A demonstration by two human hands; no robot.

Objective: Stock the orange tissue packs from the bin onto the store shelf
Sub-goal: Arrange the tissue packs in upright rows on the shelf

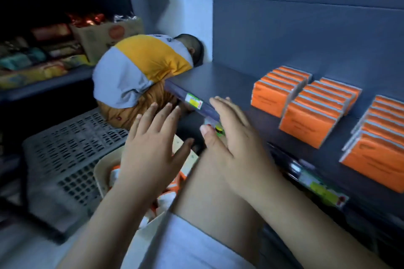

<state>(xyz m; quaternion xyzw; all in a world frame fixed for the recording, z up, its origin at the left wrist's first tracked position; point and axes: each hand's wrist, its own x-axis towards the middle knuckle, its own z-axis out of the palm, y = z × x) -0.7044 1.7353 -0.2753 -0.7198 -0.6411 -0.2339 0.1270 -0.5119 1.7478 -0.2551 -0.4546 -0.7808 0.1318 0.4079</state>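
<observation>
Bin (102,172) largely hidden beneath both empty hands

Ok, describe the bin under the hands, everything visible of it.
The bin is cream-coloured and looks like plastic, with a rounded rim. It sits low in front of the person, beside a grey perforated crate. Orange tissue packs and white items lie jumbled inside. The open left hand hovers above and hides most of it; the person's knee covers its right side.
</observation>
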